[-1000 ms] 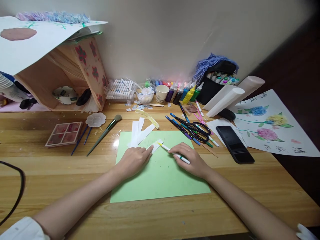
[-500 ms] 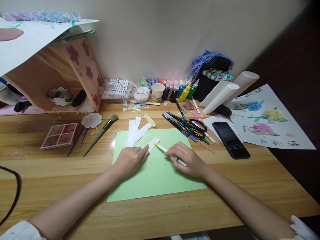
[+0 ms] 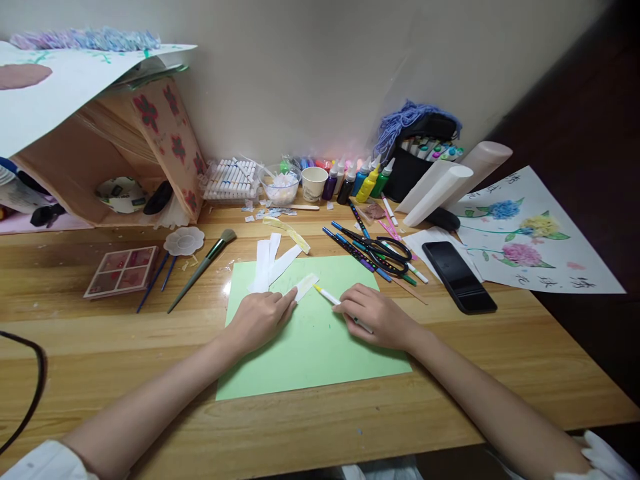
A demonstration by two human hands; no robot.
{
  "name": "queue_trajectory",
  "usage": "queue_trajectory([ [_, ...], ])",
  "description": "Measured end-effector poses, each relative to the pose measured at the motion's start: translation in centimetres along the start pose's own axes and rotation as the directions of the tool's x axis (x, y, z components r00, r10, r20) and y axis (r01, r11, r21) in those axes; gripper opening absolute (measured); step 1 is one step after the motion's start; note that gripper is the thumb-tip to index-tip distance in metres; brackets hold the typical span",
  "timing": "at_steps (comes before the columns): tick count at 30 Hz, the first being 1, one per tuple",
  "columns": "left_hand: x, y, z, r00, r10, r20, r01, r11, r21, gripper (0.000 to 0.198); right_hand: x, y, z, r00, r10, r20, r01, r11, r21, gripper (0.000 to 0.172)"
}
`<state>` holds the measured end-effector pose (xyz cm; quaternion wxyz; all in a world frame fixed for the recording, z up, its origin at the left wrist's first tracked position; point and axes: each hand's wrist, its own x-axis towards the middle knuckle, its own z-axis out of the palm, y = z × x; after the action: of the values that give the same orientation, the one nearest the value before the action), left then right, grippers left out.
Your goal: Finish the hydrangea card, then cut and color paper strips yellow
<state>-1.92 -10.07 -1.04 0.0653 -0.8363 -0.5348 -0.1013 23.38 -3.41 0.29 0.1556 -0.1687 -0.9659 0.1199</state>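
Note:
My right hand [image 3: 376, 316] is closed round a yellow marker [image 3: 329, 295], white-barrelled, its yellow tip pointing left. The tip is just off the right edge of a small white paper strip [image 3: 307, 287], which has pale yellow colouring along it. With its fingertips, my left hand [image 3: 261, 318] holds the strip's lower end down, the fingers bent and close together. Under both hands lies a light green sheet [image 3: 310, 373]. More white paper strips [image 3: 270, 261] fan out beyond my left hand, and a curved yellow-coloured strip [image 3: 289, 233] lies behind them.
Black-handled scissors [image 3: 387, 253] lie on several pens, right of the green sheet. A phone [image 3: 459, 277] and a flower painting [image 3: 537, 233] are farther right. Paint bottles [image 3: 367, 183], a paper cup [image 3: 315, 183] and a marker box [image 3: 231, 180] stand along the wall. A brush [image 3: 203, 270] lies left.
The marker tip has shifted slightly right, from on the strip to just beside its edge. My left hand stays on the strip. The whole view has shifted a little.

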Motion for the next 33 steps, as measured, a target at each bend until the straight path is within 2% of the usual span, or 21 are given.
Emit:
queue_trajectory([
  [4, -0.1, 0.0, 0.0, 1.000, 0.001, 0.005, -0.001, 1.000, -0.006, 0.034, -0.3, 0.7, -0.5, 0.994, 0.069, -0.085, -0.071, 0.997, -0.021, 0.018],
  [7, -0.1, 0.0, 0.0, 1.000, -0.002, 0.008, 0.002, 1.000, -0.017, 0.033, -0.2, 0.4, -0.4, 0.965, 0.176, -0.196, -0.160, 0.983, 0.095, 0.020],
  [9, -0.1, 0.0, 0.0, 1.000, -0.003, -0.002, 0.003, 1.000, -0.023, 0.032, 0.4, 0.0, 0.1, 0.919, 0.324, -0.225, -0.267, 0.930, 0.251, 0.021],
  [12, -0.2, 0.0, 0.0, 0.999, 0.003, -0.048, -0.005, 1.000, -0.030, 0.030, 2.0, -0.4, 1.2, 0.820, 0.540, -0.189, -0.425, 0.797, 0.429, 0.017],
  [15, -0.3, 0.0, 0.1, 0.996, 0.023, -0.081, -0.026, 0.999, -0.028, 0.028, 4.0, -0.5, 2.2, 0.734, 0.657, -0.171, -0.517, 0.704, 0.487, 0.009],
  [17, -0.4, 0.0, 0.1, 0.996, 0.029, -0.079, -0.031, 0.999, -0.029, 0.029, 5.1, -0.5, 2.8, 0.699, 0.696, -0.163, -0.539, 0.664, 0.518, 0.017],
  [21, -0.4, -0.1, -0.3, 0.995, 0.023, -0.100, -0.028, 0.998, -0.050, 0.032, 5.7, -0.3, 3.4, 0.703, 0.696, -0.146, -0.526, 0.647, 0.552, 0.022],
  [24, -0.5, -0.1, -0.7, 0.989, 0.013, -0.149, -0.025, 0.997, -0.079, 0.033, 5.5, 0.7, 3.0, 0.705, 0.693, -0.149, -0.508, 0.641, 0.575, 0.022],
  [30, -0.6, -0.2, -0.3, 0.992, 0.012, -0.124, -0.022, 0.997, -0.074, 0.037, 4.6, 2.6, 0.5, 0.737, 0.619, -0.272, -0.473, 0.759, 0.447, 0.016],
  [33, -0.6, -0.1, -0.2, 0.994, 0.001, -0.105, -0.006, 0.998, -0.056, 0.033, 3.3, 1.5, -0.1, 0.773, 0.591, -0.231, -0.379, 0.723, 0.578, 0.024],
])
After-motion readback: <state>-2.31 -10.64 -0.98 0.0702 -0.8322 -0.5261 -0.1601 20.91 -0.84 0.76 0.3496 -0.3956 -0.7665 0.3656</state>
